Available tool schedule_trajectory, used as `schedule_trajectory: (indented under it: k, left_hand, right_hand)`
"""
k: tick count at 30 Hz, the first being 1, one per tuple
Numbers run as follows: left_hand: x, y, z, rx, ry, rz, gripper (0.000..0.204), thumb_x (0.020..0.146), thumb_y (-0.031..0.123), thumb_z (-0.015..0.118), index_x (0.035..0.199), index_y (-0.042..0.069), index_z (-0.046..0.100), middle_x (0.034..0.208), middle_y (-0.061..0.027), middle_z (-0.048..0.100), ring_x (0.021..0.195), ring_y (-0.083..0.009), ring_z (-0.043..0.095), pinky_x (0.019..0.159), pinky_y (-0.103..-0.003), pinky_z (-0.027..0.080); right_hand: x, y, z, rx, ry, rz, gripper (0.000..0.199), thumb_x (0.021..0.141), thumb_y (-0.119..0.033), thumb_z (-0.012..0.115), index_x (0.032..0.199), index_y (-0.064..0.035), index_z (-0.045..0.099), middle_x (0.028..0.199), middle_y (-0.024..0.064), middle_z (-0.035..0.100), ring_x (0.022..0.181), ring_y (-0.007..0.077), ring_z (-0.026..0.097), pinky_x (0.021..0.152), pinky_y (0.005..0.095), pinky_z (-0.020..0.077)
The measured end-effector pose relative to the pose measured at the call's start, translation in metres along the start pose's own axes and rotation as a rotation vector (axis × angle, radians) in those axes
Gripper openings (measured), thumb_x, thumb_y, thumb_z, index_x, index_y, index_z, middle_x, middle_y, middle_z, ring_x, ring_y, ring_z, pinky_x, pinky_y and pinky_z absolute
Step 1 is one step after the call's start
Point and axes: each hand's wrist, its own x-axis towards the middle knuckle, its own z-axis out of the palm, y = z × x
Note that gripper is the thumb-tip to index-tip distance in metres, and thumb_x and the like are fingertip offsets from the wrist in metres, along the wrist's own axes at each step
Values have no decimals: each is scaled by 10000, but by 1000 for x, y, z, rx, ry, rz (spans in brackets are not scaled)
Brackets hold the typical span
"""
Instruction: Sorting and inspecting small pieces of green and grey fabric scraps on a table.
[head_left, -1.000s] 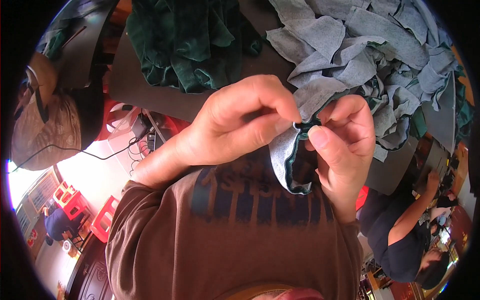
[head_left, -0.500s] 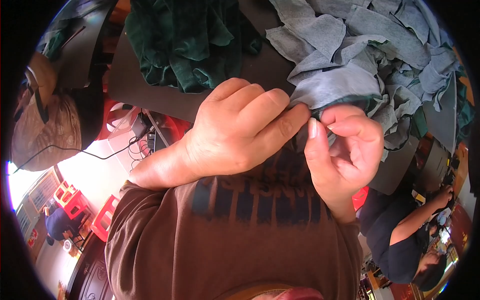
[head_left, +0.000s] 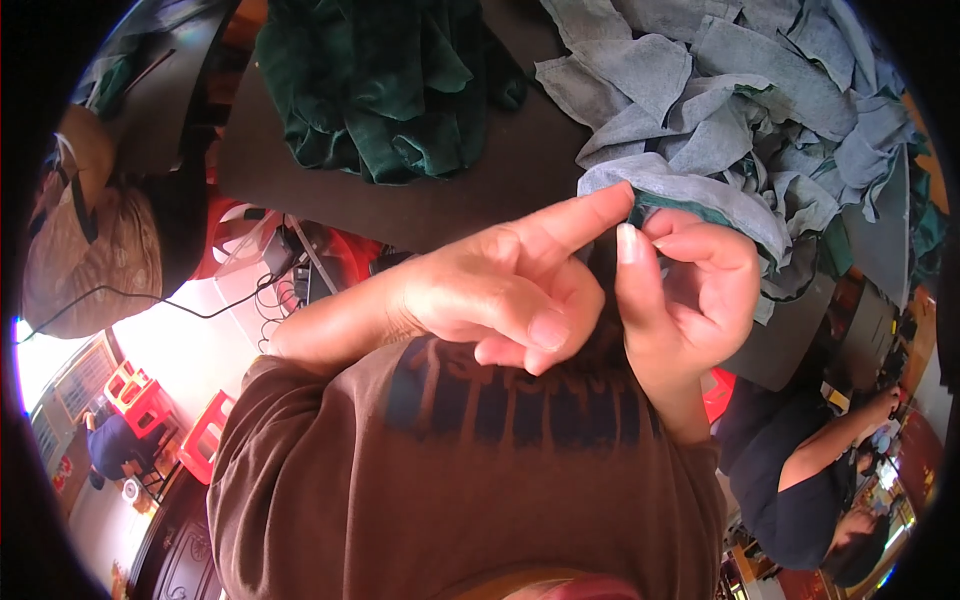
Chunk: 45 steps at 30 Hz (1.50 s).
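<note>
A piece of velvet fabric, grey on its back (head_left: 690,185) and dark green along its edge, lies at the near side of a grey heap. My right hand (head_left: 690,290) pinches the edge of this piece between thumb and curled fingers; the exact spot gripped is partly hidden. Beside it, my left hand (head_left: 510,290) is turned with the index finger stretched out, its tip touching the fabric edge. The left thumb stands apart and the other fingers are loosely bent, holding nothing.
Green velvet cloth (head_left: 370,90) is piled on the dark table (head_left: 290,160) at far left. Many grey-backed pieces (head_left: 730,60) are heaped at far right. Red stools (head_left: 205,435) stand on the left, and a cable hangs there. Another person in dark clothing (head_left: 790,480) works at right.
My left hand has let go of the fabric and turned over, its index finger now straightened. The fabric's green edge shows more. My right hand has stayed nearly in place.
</note>
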Motion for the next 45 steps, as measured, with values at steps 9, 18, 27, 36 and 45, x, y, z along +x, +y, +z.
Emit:
schedule_trajectory:
  k: [9,18,27,36,45]
  left_hand:
    - [0,6,1,-212,-201,40,801,823,150,579,1449,207,82,655,-129,531,396,-104,415,362,-189,333]
    - [2,4,5,-387,-183,-66,865,825,184,553,1436,124,-57,677,-164,546,396,-146,469,376,-223,412]
    - [5,25,21,413,286,-254,627,760,175,658,1234,-69,327,592,-115,550,392,-105,473,341,-187,370]
    - [2,20,15,-32,148,-275,717,750,278,705,1237,-111,351,575,-107,527,385,-103,453,337,-181,345]
    - [2,1,-3,-451,-297,-96,511,861,195,576,1268,49,304,665,-138,542,389,-145,463,353,-216,372]
  right_hand:
    - [16,-7,-10,351,86,344,499,802,-149,663,1219,9,439,1023,91,565,914,156,531,858,287,402]
    - [17,-5,9,651,-195,680,513,828,-480,586,988,7,555,891,164,618,854,258,604,782,387,487]
    - [12,-7,16,901,-394,863,420,874,-286,601,1152,15,510,1122,156,563,1013,187,556,877,329,451]
    - [28,-3,1,820,-309,645,708,824,-516,557,1254,32,431,1179,195,541,1117,248,504,967,377,380]
    - [12,0,17,1049,-458,745,436,910,-348,520,1139,23,537,1051,144,614,971,181,575,876,312,441]
